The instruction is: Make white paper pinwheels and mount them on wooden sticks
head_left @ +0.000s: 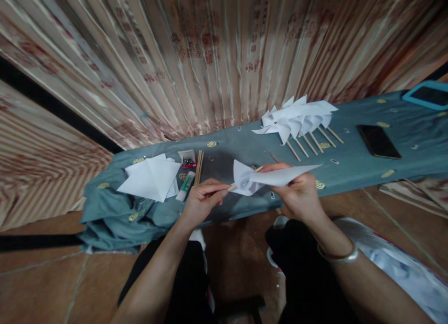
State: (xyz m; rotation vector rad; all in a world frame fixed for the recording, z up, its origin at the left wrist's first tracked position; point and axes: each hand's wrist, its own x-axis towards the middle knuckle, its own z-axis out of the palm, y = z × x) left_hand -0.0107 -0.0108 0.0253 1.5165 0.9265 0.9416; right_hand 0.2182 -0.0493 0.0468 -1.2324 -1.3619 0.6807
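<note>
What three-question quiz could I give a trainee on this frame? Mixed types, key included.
1. True or false: the left hand grips a wooden stick.
2. Choose one. Which lies nearest the row of pinwheels? A) glue stick; B) dark phone; C) open red box.
3. Fill in: the right hand holds folded white ____.

Key: 1. True. 2. B. 3. Paper.

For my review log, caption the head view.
Left hand grips a stick, right hand curled white paper; pinwheels lie beyond.
</note>
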